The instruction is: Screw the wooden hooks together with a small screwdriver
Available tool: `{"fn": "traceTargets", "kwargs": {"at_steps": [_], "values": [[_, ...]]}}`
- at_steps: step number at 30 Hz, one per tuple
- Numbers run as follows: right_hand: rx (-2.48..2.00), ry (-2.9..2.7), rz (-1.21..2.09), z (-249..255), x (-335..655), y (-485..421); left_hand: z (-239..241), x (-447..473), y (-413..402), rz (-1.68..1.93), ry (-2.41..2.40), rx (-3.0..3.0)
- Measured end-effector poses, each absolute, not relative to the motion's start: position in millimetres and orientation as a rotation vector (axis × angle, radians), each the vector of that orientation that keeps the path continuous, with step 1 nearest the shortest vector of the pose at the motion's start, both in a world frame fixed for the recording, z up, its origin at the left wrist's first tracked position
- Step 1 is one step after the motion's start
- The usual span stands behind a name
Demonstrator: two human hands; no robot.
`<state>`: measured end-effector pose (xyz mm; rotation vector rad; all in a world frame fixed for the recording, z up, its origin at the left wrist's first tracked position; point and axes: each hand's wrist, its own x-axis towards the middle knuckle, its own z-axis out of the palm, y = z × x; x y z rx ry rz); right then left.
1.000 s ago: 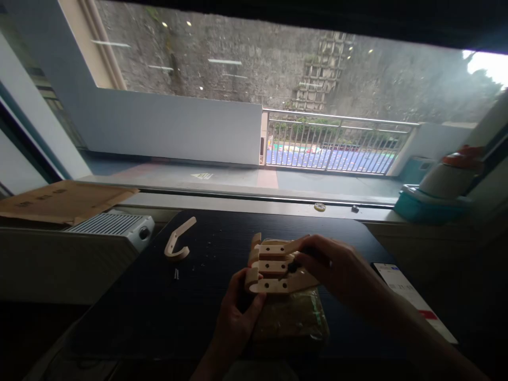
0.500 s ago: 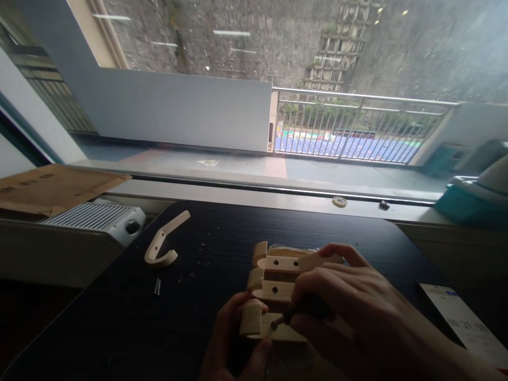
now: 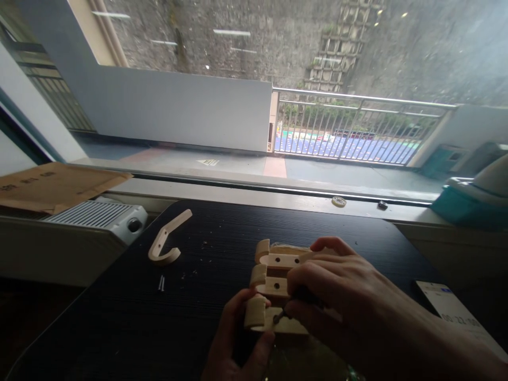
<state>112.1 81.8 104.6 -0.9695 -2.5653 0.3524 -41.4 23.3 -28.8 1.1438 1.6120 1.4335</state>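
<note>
1. Head view: three wooden hooks (image 3: 259,276) are sitting in a row over the near middle of the black table (image 3: 119,323).
2. Over the table's near middle, the left hand (image 3: 227,333) is gripping the nearest hook (image 3: 255,313) by its curled end.
3. Right of the table's middle, the right hand (image 3: 345,291) is clasping a dark-handled tool (image 3: 281,314), which its fingers are mostly hiding; the thin tip is meeting the nearest hook at a hole, how deep one cannot tell.
4. On the table's left part, a loose hook (image 3: 157,247) is lying, two screws (image 3: 161,283) just beside it.
5. At the table's right edge, a phone (image 3: 444,307) is showing digits.
6. Beyond the table's far edge, a tape roll (image 3: 338,202) is resting on the sill (image 3: 238,194).
</note>
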Motion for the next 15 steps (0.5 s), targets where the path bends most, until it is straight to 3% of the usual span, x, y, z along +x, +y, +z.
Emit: {"fn": "traceTargets", "kwargs": {"at_steps": [15], "values": [[-1.074,-2.637,0.212,105.5,110.1,99.0,-40.4,-52.2,28.6,1.393,1.508,1.283]]}}
